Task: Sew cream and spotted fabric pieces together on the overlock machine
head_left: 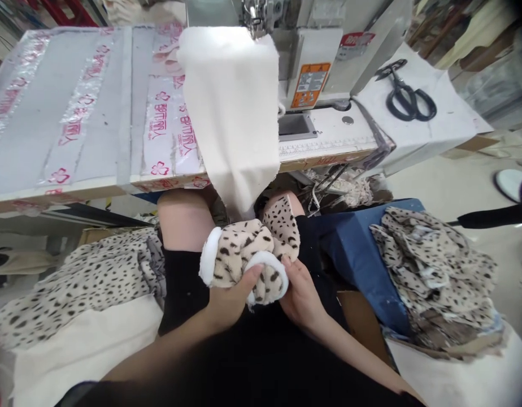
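Over my lap I hold a bunched piece of cream plush fabric (235, 249) with dark spots and white edging. My left hand (231, 299) grips its lower left side, the thumb pressed on the white edge. On the right, my right hand (301, 288) pinches the same edge, which curves round between the two hands. A spotted flap of the piece stands up toward the table. Just beyond it, a plain cream cloth (233, 107) hangs from the sewing machine (316, 62) over the table's front edge.
Black scissors (409, 102) lie on a white cloth right of the machine. Spotted fabric is piled on a blue support (349, 237) at my right. More spotted fabric (87, 277) lies at my left. The table (104, 113) is covered with printed tape.
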### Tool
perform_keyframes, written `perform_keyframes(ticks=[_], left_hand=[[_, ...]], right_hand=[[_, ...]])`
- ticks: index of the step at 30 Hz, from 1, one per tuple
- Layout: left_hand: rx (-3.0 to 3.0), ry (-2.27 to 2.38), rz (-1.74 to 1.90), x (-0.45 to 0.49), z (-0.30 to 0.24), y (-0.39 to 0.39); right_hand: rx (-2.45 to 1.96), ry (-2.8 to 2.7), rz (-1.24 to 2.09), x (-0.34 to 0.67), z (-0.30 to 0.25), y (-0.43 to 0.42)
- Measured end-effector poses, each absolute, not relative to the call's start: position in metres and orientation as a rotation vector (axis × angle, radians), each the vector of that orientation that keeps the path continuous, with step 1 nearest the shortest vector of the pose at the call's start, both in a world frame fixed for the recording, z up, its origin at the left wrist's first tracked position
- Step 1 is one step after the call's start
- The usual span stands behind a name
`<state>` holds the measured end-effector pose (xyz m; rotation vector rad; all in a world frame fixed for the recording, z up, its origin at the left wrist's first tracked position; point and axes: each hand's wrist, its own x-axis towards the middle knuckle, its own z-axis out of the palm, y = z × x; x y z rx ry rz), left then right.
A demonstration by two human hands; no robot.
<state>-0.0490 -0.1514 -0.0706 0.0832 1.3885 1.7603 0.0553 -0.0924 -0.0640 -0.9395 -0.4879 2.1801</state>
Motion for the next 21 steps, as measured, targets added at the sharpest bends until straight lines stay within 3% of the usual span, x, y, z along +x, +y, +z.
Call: perform_keyframes(ticks=[10,21], left_hand=[[0.267,1.449,1.528,-0.047,-0.053,-0.147],[0.658,1.519,1.352,-0.045,-0.057,-0.153]], right_hand=[[-1.031,-0.82,1.795,0.055,-0.07,-0.101],[-1.058,-1.246,1.588,0.054,-0.068,-0.099]])
